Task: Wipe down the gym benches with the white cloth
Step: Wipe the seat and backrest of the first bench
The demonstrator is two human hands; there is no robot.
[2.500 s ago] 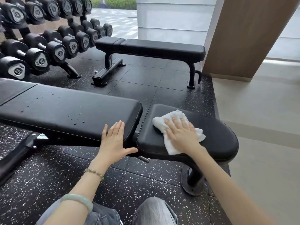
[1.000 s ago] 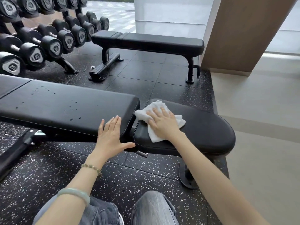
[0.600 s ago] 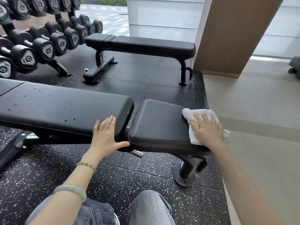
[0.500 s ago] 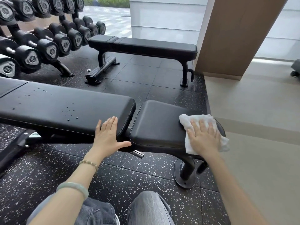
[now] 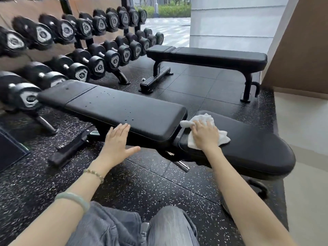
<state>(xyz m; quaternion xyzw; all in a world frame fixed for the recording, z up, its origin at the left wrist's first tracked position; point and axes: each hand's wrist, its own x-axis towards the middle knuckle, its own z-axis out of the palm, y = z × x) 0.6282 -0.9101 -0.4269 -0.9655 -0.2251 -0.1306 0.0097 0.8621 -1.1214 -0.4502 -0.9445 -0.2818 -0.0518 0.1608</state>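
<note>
A black padded bench crosses the middle of the view: a long back pad (image 5: 124, 110) dotted with water drops, and a rounded seat pad (image 5: 248, 148) to its right. The white cloth (image 5: 204, 119) lies crumpled on the seat pad's left end, near the gap between the pads. My right hand (image 5: 205, 135) presses flat on the cloth, fingers spread. My left hand (image 5: 119, 144) rests flat and empty against the near edge of the back pad. A second black flat bench (image 5: 209, 55) stands farther back.
A rack of black dumbbells (image 5: 85, 43) runs along the left and back. The floor is black speckled rubber tile (image 5: 142, 183), ending at pale flooring (image 5: 305, 121) on the right. A brown pillar (image 5: 301, 41) rises at the right. My knees in grey jeans (image 5: 168, 228) are at the bottom.
My right hand has slid the cloth leftward from the seat pad's right end back to its left end near the gap. The left hand has stayed on the back pad's edge.
</note>
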